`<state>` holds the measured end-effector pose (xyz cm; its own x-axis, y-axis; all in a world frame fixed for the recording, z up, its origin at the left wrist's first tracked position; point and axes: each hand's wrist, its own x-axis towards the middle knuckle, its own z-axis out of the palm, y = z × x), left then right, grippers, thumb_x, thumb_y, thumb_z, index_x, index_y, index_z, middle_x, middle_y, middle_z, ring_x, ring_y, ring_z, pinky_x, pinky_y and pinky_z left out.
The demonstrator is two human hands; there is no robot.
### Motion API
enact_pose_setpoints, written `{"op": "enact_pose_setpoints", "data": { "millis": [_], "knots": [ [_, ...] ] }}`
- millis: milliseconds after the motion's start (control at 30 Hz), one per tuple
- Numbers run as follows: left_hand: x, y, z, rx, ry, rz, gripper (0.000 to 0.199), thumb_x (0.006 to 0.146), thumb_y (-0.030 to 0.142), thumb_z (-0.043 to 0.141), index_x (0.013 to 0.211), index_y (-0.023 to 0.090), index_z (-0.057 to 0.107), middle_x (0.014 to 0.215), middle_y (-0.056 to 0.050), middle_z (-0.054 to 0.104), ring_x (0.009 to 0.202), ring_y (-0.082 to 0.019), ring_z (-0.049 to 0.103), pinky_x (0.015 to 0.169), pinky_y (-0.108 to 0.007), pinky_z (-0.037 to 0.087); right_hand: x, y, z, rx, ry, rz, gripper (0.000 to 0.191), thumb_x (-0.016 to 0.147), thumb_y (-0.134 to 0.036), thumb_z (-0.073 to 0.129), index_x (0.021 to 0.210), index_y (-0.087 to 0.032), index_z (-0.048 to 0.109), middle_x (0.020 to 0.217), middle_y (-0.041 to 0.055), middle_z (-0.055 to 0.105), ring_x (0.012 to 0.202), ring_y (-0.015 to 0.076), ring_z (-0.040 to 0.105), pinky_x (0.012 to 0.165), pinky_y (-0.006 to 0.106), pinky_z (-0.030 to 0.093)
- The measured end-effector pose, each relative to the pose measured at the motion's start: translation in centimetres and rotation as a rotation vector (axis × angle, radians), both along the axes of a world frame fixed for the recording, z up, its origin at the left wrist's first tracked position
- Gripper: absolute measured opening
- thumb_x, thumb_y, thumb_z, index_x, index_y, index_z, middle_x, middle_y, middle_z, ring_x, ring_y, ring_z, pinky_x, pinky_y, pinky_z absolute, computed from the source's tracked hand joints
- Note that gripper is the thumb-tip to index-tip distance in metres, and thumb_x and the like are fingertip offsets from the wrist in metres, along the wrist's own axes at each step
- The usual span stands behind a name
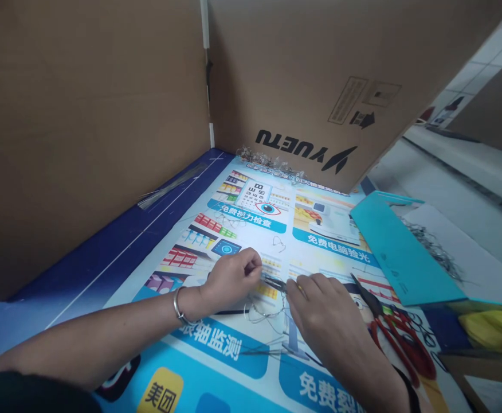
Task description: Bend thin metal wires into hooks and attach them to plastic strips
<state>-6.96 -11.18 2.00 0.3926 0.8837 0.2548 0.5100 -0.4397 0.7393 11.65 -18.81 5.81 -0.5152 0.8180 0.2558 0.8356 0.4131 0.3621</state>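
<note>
My left hand [232, 276], with a silver bangle at the wrist, is closed in a pinch on a thin wire. My right hand [326, 312] is wrapped round small pliers [275, 283], whose jaws point left to the left fingertips. The handles are mostly hidden in the palm. A loose loop of thin wire [262, 314] hangs below the pliers, over the printed sheet [251, 396]. To the right of my right hand lie scissors [399, 338] with red handles and dark blades. Several straight wire pieces [259, 352] rest just below the hands.
Cardboard walls [105, 103] rise at the left and back [285, 69]. A heap of twisted wire pieces [272, 163] lies along the back wall. Straight wires [171, 186] lie at the left. A turquoise folder [401, 252] at right holds a wire bundle [434, 246], near yellow material [495, 328].
</note>
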Motion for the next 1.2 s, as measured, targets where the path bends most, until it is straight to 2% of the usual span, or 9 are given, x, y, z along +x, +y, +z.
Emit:
{"op": "enact_pose_setpoints", "data": {
  "millis": [233, 633, 833, 1200],
  "knots": [
    [0.0, 0.3, 0.2, 0.007, 0.011, -0.112, 0.007, 0.079, 0.016, 0.05, 0.077, 0.018, 0.057, 0.066, 0.003, 0.061, 0.056, -0.009, 0.054, 0.052, -0.019, 0.041, 0.4, 0.3, -0.3, -0.047, -0.04, 0.042, 0.02, 0.079, -0.012, 0.055, 0.098, -0.014, 0.06, 0.082, 0.0076, 0.057, 0.077, 0.0214, 0.047, 0.068, 0.036, 0.031],
    [-0.4, 0.5, -0.1, 0.224, 0.137, -0.229, 0.011, 0.083, 0.014, 0.047, 0.082, 0.019, 0.057, 0.075, 0.001, 0.066, 0.069, -0.014, 0.059, 0.064, -0.026, 0.043, 0.5, 0.3, 0.4, -0.043, -0.092, 0.105, 0.023, 0.078, -0.01, 0.052, 0.101, -0.013, 0.059, 0.09, 0.0105, 0.059, 0.08, 0.0231, 0.048, 0.07, 0.037, 0.034],
    [-0.6, 0.3, -0.2, 0.356, 0.225, -0.244, 0.014, 0.087, 0.016, 0.043, 0.088, 0.019, 0.056, 0.08, 0.0, 0.067, 0.068, -0.014, 0.058, 0.065, -0.028, 0.043, 0.3, 0.4, 0.7, 0.0, -0.101, 0.164, 0.025, 0.081, -0.009, 0.049, 0.104, -0.01, 0.058, 0.092, 0.0123, 0.06, 0.081, 0.0231, 0.05, 0.071, 0.038, 0.034],
    [-0.6, 0.0, 0.1, 0.448, 0.26, -0.217, 0.012, 0.085, 0.013, 0.043, 0.085, 0.019, 0.054, 0.074, 0.0, 0.066, 0.064, -0.015, 0.057, 0.06, -0.027, 0.041, 0.4, 0.2, 0.9, -0.006, -0.109, 0.172, 0.025, 0.078, -0.01, 0.052, 0.102, -0.011, 0.059, 0.093, 0.0114, 0.06, 0.081, 0.0241, 0.049, 0.069, 0.038, 0.033]
  ]
}}
